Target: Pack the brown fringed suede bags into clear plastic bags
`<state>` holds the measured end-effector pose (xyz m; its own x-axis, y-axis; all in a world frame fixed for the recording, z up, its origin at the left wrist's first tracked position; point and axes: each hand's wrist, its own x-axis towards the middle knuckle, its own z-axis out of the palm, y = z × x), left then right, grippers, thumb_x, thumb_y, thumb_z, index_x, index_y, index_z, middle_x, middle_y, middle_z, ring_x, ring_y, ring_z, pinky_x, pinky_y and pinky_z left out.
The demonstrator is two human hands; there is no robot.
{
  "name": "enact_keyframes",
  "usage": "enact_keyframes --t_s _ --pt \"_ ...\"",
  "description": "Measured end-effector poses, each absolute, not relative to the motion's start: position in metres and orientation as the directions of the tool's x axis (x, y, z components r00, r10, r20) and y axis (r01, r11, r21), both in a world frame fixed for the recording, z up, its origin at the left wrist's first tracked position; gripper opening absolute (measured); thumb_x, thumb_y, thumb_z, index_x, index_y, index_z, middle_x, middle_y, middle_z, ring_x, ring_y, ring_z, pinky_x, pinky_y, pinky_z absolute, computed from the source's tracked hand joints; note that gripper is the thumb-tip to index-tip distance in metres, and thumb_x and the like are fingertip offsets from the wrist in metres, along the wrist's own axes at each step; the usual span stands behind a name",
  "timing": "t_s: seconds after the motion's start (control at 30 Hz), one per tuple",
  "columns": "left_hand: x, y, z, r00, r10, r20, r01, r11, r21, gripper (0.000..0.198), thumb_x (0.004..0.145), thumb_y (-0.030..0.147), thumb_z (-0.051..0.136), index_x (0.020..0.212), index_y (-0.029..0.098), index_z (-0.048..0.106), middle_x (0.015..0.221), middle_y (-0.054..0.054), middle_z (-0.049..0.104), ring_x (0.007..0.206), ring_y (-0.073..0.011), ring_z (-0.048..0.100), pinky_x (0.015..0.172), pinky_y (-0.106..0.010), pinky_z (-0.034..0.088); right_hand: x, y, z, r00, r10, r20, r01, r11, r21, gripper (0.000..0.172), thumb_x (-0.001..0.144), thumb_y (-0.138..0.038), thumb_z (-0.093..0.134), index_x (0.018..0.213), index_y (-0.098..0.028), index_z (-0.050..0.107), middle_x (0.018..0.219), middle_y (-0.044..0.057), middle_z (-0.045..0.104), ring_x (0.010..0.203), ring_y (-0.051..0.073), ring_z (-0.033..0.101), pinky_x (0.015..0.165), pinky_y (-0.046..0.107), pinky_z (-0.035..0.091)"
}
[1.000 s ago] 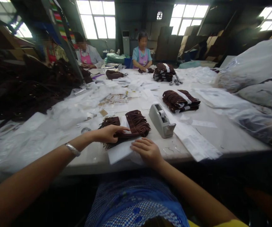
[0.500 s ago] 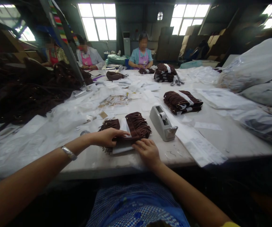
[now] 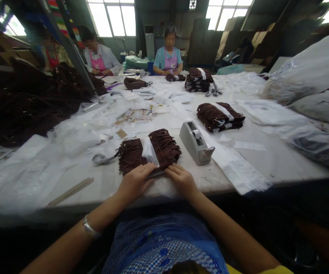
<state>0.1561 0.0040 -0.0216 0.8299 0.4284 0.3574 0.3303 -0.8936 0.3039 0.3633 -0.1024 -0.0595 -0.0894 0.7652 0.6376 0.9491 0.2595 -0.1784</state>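
A brown fringed fabric piece (image 3: pixel 149 148) with a white band across its middle lies near the table's front edge. My left hand (image 3: pixel 136 180) rests on its near edge, fingers stretched flat and pressing down. My right hand (image 3: pixel 181 179) lies beside it on the right, its fingers also flat against the near edge of the piece. Neither hand grips anything. A silver bracelet (image 3: pixel 89 228) sits on my left wrist.
A grey tape dispenser (image 3: pixel 195 141) stands right of the piece. Stacks of brown fringed pieces (image 3: pixel 220 116) lie farther back. White plastic bags (image 3: pixel 238 167) and wrappers litter the table (image 3: pixel 267 160). Dark bags (image 3: pixel 24 106) pile at the left. Three people sit at the far end.
My left hand has drawn back from on top of the piece to its near edge. The white sheet under the piece is no longer showing, and the view has tilted down.
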Motion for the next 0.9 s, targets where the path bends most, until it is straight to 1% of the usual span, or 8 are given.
enact_keyframes --t_s 0.2,0.3,0.4,0.47,0.57,0.7,0.8,0.9 --pt "0.163 -0.001 -0.047 0.787 0.345 0.511 0.341 -0.934 0.106 0.036 0.095 0.017 0.049 0.130 0.018 0.058 0.131 -0.010 0.064 0.119 -0.0243 0.062 0.103 -0.045 0.048 0.370 -0.117 -0.047 -0.060 0.786 0.615 0.900 0.309 -0.306 0.029 0.096 -0.011 0.046 0.109 -0.021 0.070 0.108 0.008 0.071 0.104 0.021 0.063 0.095 0.037 0.052" --pt "0.163 -0.003 -0.050 0.780 0.335 0.529 0.340 -0.936 0.091 0.038 0.096 0.015 0.047 0.132 0.018 0.057 0.133 -0.010 0.063 0.122 -0.0240 0.060 0.105 -0.045 0.046 0.375 -0.136 -0.034 -0.112 0.850 0.515 0.879 0.327 -0.347 0.026 0.096 -0.022 0.054 0.119 -0.023 0.065 0.121 0.008 0.067 0.112 0.022 0.059 0.101 0.038 0.048" --pt "0.162 -0.004 -0.051 0.771 0.339 0.540 0.342 -0.935 0.098 0.038 0.096 0.015 0.048 0.133 0.018 0.056 0.133 -0.010 0.062 0.122 -0.0235 0.059 0.106 -0.045 0.045 0.376 -0.150 -0.026 -0.201 0.908 0.368 0.886 0.329 -0.326 0.040 0.091 -0.033 0.063 0.129 -0.021 0.059 0.121 0.011 0.065 0.121 0.027 0.052 0.106 0.047 0.041" --pt "0.162 -0.005 -0.051 0.769 0.342 0.540 0.345 -0.933 0.099 0.038 0.096 0.016 0.048 0.133 0.017 0.056 0.133 -0.010 0.062 0.122 -0.0234 0.059 0.106 -0.045 0.045 0.375 -0.153 -0.022 -0.203 0.934 0.295 0.897 0.298 -0.326 0.036 0.088 -0.034 0.066 0.121 -0.019 0.062 0.108 0.011 0.066 0.113 0.028 0.054 0.102 0.048 0.043" --pt "0.162 -0.006 -0.051 0.776 0.342 0.530 0.349 -0.933 0.090 0.038 0.097 0.017 0.046 0.133 0.017 0.056 0.134 -0.011 0.061 0.123 -0.0237 0.059 0.106 -0.045 0.045 0.371 -0.152 -0.014 -0.184 0.954 0.237 0.903 0.259 -0.342 0.011 0.085 -0.026 0.068 0.093 -0.018 0.067 0.096 0.008 0.063 0.099 0.024 0.056 0.092 0.041 0.047" --pt "0.163 -0.010 -0.053 0.761 0.359 0.541 0.367 -0.925 0.098 0.041 0.096 0.014 0.044 0.137 0.016 0.052 0.136 -0.012 0.060 0.126 -0.0241 0.056 0.107 -0.046 0.043 0.360 -0.166 0.008 -0.255 0.934 0.251 0.927 0.310 -0.210 0.005 0.083 -0.019 0.068 0.084 -0.018 0.063 0.108 0.008 0.064 0.105 0.025 0.055 0.098 0.042 0.044" --pt "0.166 -0.015 -0.053 0.713 0.397 0.577 0.398 -0.908 0.133 0.039 0.096 0.014 0.045 0.134 0.015 0.053 0.132 -0.012 0.063 0.123 -0.0239 0.059 0.108 -0.045 0.043 0.351 -0.188 0.029 -0.310 0.919 0.245 0.942 0.331 -0.049 0.010 0.088 -0.010 0.058 0.081 -0.017 0.061 0.082 0.004 0.066 0.077 0.019 0.060 0.093 0.042 0.046" --pt "0.168 -0.019 -0.051 0.690 0.417 0.592 0.414 -0.898 0.150 0.033 0.096 0.015 0.046 0.126 0.015 0.058 0.130 -0.012 0.064 0.122 -0.0240 0.060 0.108 -0.045 0.043 0.343 -0.205 0.049 -0.344 0.896 0.282 0.932 0.362 -0.013 0.018 0.091 -0.008 0.051 0.079 -0.017 0.060 0.073 0.003 0.066 0.066 0.016 0.059 0.082 0.037 0.049"
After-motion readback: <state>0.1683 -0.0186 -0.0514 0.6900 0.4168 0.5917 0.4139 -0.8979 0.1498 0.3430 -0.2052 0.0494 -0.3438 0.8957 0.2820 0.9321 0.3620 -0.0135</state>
